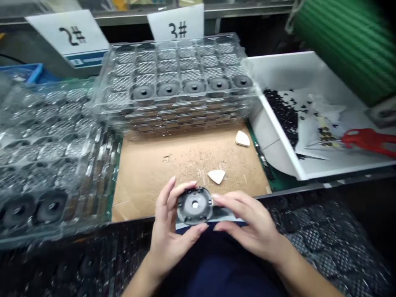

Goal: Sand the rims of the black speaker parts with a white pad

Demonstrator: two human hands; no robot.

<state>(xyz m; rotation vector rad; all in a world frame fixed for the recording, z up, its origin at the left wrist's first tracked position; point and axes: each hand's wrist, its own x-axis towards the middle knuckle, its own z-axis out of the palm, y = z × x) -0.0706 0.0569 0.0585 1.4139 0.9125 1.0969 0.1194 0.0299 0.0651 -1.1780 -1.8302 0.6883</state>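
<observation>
A round dark plastic disc (pixel 189 209) with a pale hole in its centre and small studs around its rim is held upright near the cardboard's front edge. My left hand (pixel 170 227) grips it by its left side, fingers at the top and thumb underneath. At the disc's right rim is the index fingertip of my right hand (pixel 250 225), whose thumb stands apart below; whether the fingertip touches the rim is hard to tell. Two pale, rounded triangular pieces lie on the cardboard beyond: a nearer one (pixel 217 176) and a farther one (pixel 242 138).
Stacked clear trays (pixel 173 103) stand behind the cardboard (pixel 148 165), with several dark discs in the top one. More clear trays (pixel 62 140) lie left. On the right, a white bin (pixel 278 140) holds small black parts and a red-handled tool (pixel 368 138). A dark tray (pixel 328 243) sits lower right.
</observation>
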